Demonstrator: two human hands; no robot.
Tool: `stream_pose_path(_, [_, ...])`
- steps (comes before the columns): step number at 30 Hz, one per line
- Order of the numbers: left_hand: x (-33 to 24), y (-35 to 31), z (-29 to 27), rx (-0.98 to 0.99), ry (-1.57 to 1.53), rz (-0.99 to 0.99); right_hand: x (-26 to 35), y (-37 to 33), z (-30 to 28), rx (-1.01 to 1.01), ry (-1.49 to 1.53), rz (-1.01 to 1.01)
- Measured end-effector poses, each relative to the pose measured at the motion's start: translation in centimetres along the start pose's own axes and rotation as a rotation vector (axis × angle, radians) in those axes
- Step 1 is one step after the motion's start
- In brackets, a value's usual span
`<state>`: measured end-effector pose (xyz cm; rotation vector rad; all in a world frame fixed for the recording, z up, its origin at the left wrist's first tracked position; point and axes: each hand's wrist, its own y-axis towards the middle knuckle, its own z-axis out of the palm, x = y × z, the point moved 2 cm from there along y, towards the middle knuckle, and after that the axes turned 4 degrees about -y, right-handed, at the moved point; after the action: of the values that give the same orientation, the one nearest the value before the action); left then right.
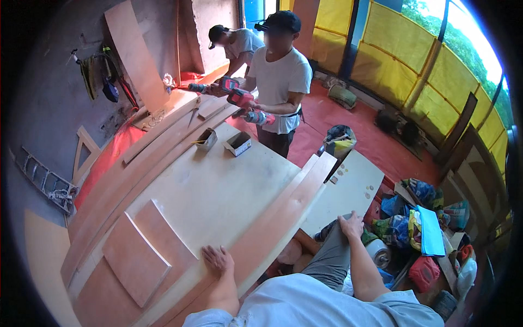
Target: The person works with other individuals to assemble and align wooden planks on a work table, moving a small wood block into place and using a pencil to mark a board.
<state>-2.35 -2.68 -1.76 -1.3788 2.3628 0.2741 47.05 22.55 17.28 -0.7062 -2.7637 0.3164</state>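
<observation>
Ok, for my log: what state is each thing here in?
Left hand, open, palm down
Right hand, open, resting on the knee
Left box, open
Right box, open
Nearer square board, partly over another board
Tall board, leaning on the wall
Red power tool, held by the nearer co-worker, running unclear

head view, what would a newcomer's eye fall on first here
Probably the bright yellow sheeting along the upper right, above the red floor covering. Next, the co-worker in a white shirt beyond the pale worktable, holding a red power drill. Nearer, the wearer's left hand lies on the worktable beside wooden panels.
</observation>
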Motion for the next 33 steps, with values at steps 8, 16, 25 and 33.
stream_pose_path(8, [1.1,0.5,2.2,-0.052,-0.004,-0.023,-0.6,-0.5,-0.6,-0.016,0.026,0.033])
stream_pose_path(16, [0.3,0.2,1.1,-0.031,0.062,-0.053,-0.7,0.3,0.1,-0.02,0.01,0.057])
stream_pose_path(25, [0.6,0.3,2.1,-0.092,0.08,-0.035,0.3,2.4,-0.3,0.062,-0.141,0.087])
stream_pose_path(33, [1.0,-0.1,2.7,-0.152,0.092,0.013,0.7,1.8,-0.5,-0.053,-0.176,0.147])
